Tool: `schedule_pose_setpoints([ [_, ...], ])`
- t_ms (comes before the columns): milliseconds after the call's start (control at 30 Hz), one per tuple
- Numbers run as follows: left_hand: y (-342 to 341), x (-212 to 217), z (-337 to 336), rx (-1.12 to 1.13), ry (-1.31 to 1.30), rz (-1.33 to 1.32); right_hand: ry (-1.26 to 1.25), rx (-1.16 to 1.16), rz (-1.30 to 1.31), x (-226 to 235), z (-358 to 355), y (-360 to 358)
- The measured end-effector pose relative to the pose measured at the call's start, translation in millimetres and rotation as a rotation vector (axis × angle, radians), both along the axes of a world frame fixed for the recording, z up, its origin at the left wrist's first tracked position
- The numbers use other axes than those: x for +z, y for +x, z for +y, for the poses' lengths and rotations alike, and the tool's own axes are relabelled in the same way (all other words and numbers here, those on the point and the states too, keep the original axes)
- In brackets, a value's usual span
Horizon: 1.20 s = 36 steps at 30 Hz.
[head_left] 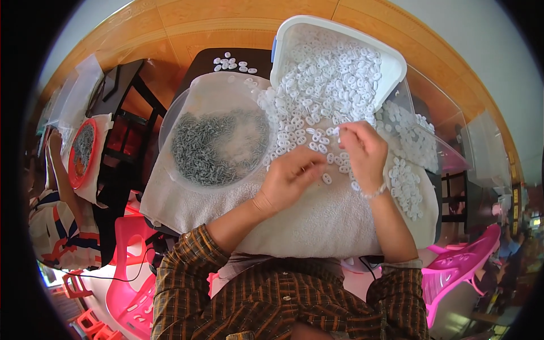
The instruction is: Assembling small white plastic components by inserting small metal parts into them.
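Note:
My left hand is closed over the towel just left of the loose white pieces, thumb and fingers drawn together; whatever lies between them is too small and blurred to make out. To its right, my right hand pinches a small white plastic piece at its fingertips. Around both hands lie many white oval pieces with two dark holes each. They spill from a tipped white bin at the back. Beyond my left hand sits a clear round tray holding small grey screw-like parts.
A pale towel covers the dark table. Several white ovals sit at the far left corner; a clear plastic bag of white pieces is at right. Pink chairs flank me. At left another person's arm is near a red tray.

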State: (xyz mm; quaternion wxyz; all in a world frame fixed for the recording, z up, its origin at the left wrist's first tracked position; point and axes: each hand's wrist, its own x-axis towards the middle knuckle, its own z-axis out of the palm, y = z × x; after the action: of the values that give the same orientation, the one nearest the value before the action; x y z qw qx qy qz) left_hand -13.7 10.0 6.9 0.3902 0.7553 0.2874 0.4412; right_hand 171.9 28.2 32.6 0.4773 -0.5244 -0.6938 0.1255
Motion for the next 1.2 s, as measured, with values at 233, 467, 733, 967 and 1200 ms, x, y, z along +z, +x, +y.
schedule_pose_setpoints([
  [233, -1.6, 3.5, 6.0, -0.270, -0.747, -0.341, 0.534, 0.056, -0.398, 6.5, -28.0, -9.0],
  [467, 0.0, 5.1, 6.9, -0.257, -0.749, -0.253, 0.241, 0.103, -0.290, 5.2, -35.1, -2.3],
  [733, -1.3, 9.4, 10.0, -0.292, -0.788, -0.204, 0.230, 0.270, -0.103, 0.4, -30.0, 6.3],
  [967, -2.7, 12.7, 5.0, -0.263, -0.751, -0.196, 0.076, 0.339, -0.040, 5.0, -34.9, 11.9],
  [1200, -1.6, 7.6, 3.8, -0.236, -0.628, -0.153, -0.194, 0.256, 0.136, -3.5, -39.3, 6.0],
])
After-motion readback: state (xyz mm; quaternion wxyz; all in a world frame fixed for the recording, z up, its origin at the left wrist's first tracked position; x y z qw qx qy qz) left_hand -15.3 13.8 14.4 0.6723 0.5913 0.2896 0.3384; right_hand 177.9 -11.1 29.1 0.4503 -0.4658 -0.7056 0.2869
